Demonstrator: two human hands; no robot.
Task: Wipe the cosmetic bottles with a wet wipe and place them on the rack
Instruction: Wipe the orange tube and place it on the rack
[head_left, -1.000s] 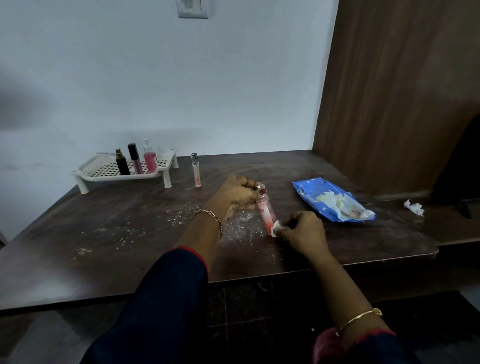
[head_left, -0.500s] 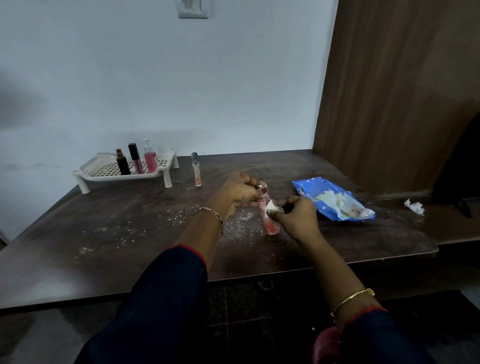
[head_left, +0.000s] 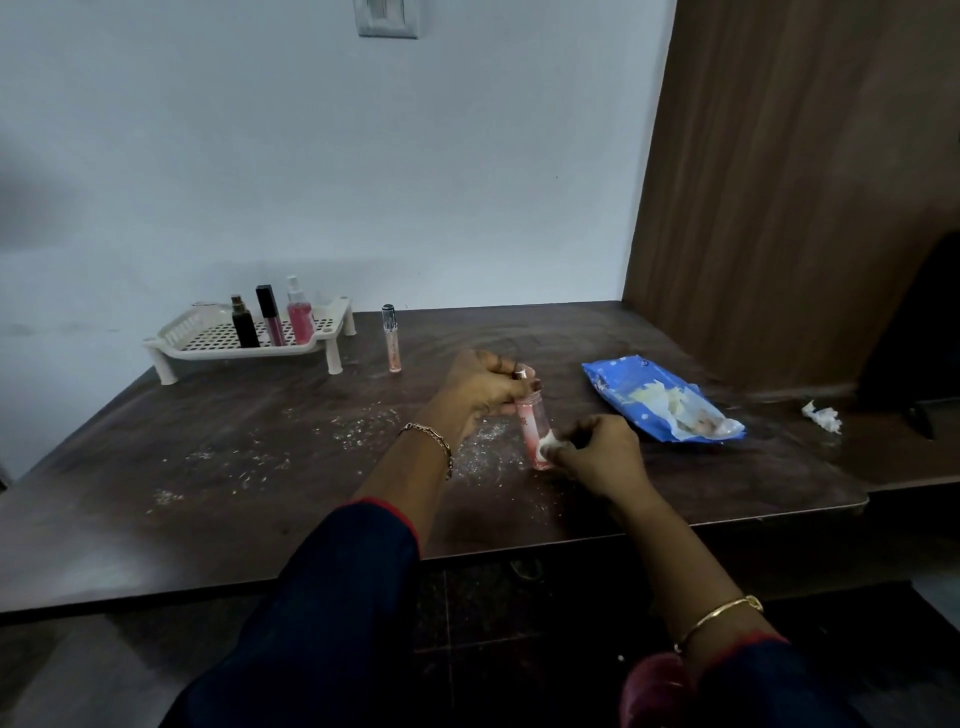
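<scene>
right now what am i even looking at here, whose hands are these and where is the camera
There is no machine here. A person wears a camera on the head, so this single view looks forward and down at their own two hands. The left hand grips the top of a pink bottle above a dark table. The right hand presses a wipe against its lower part. At the back left a white rack holds three bottles, and a clear tube stands on the table beside it. On the right lie a blue wipe pack and a crumpled wipe.
</scene>
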